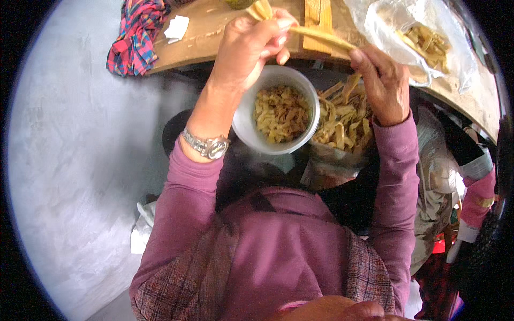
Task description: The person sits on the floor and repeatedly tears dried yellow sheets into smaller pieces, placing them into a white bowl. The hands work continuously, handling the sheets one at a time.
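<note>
Above the bucket my left hand (pixel 255 48), with a metal watch at the wrist, grips a long yellow-brown plant strip (pixel 321 37). A wider folded end of yellow plant material (pixel 262 9) sticks out beyond its fingers. My right hand (pixel 381 76) pinches the strip's other end, so it spans the gap between both hands. Below them a white plastic bucket (pixel 248 130) holds short cut pieces (pixel 281 116) of similar material. To its right, beneath my right hand, stands a clear plastic bag (pixel 335 156) filled with long, limp strips (pixel 341 124).
A wooden table (pixel 200 44) curves across the far side. On it lie plaid cloth (pixel 136 38), a white paper piece (pixel 176 29), wooden slats (pixel 317 24) and an opened plastic bag (pixel 373 24) with more strips (pixel 427 46). At right, another person's pink sleeve (pixel 478 196) shows.
</note>
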The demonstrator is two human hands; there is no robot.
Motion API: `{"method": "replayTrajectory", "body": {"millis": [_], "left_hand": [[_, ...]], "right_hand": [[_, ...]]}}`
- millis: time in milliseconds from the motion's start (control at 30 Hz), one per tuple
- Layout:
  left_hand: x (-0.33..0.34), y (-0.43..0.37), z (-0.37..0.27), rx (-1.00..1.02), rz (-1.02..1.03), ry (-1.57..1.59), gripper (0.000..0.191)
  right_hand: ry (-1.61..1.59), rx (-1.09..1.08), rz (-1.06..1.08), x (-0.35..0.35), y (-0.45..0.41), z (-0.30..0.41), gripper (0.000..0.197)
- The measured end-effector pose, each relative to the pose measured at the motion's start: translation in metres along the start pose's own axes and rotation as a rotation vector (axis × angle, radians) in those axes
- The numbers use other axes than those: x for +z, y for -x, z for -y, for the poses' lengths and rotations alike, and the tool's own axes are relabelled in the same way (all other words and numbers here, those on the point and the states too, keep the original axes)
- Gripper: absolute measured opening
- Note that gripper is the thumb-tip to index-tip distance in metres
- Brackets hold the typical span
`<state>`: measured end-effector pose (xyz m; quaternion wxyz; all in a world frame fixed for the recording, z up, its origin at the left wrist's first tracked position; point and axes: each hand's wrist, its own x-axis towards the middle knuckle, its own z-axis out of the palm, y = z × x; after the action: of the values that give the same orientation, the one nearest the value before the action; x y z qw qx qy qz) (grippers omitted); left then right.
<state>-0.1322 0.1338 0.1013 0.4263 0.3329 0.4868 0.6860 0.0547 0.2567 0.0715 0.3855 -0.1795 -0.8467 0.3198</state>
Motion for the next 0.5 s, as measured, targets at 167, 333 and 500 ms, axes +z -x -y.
{"method": "replayTrajectory", "body": {"millis": [167, 333, 500], "left_hand": [[-0.005, -0.048, -0.010, 0.091, 0.028, -0.113, 0.016], [-0.019, -0.079, 0.037, 0.362, -0.268, -1.224, 0.011], [-0.020, -0.002, 0.030, 0.126, -0.187, -0.826, 0.022]], "right_hand": [[0.405, -0.046, -0.159, 0.002, -0.042, -0.013, 0.030], [0.637, -0.098, -0.135, 0.035, -0.026, -0.053, 0.021], [0.267, -0.094, -0.120, 0.032, 0.022, 0.010, 0.013]]}}
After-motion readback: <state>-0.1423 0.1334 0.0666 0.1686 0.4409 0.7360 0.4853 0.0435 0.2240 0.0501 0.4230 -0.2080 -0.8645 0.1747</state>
